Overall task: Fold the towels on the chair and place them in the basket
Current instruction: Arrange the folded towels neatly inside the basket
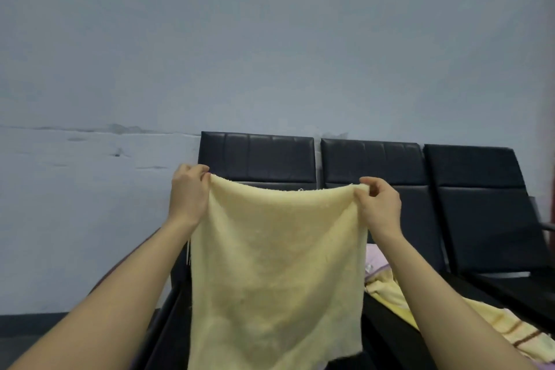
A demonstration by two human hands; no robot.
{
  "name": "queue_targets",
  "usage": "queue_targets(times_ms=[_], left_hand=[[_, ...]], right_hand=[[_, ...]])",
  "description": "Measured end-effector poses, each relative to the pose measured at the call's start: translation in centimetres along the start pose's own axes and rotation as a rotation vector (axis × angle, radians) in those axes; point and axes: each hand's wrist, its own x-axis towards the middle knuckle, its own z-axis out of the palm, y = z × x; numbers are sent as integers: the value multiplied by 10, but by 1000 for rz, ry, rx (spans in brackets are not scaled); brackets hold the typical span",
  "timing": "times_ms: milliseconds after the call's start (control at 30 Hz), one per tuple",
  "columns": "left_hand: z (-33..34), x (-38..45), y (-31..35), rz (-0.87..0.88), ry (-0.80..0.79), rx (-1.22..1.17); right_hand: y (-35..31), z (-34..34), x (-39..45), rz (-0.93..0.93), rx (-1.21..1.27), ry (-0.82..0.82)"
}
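A pale yellow towel [276, 264] hangs spread out in the air in front of me. My left hand [187, 195] pinches its upper left corner. My right hand [380, 204] pinches its upper right corner. The towel's top edge sags a little between the hands, and its lower edge reaches the bottom of the view. Behind it stands a row of black padded chairs [372, 165]. On a seat to the right lie more towels: a yellow one with brown stripes [498, 324] and a lilac one [374, 258]. No basket is in view.
A grey-blue wall [270, 39] with scuffs rises behind the chairs. A metal armrest [545, 227] shows at the far right. Dark floor [30, 323] shows at the lower left.
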Motion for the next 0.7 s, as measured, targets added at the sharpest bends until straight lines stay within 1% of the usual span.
queue_targets(times_ms=[67, 133, 200, 267, 367, 467, 600, 700], left_hand=[[0, -7, -9, 9, -40, 54], [2, -17, -18, 15, -65, 162], [4, -28, -28, 28, -58, 301], [6, -43, -36, 20, -52, 371], [12, -67, -52, -25, -141, 433], [21, -88, -66, -146, -213, 400], [36, -107, -88, -296, -244, 278], [51, -106, -97, -383, -254, 188]], right_hand=[[10, -2, -5, -1, -54, -1], [20, -3, -12, 0, -105, -18], [30, -2, -22, 6, -164, -26], [41, 0, -34, 34, -195, -24], [63, 4, -51, 113, -211, -58], [83, 13, -63, 218, -135, -95], [103, 25, -75, 359, -42, -135], [114, 35, -69, 413, -37, -141]])
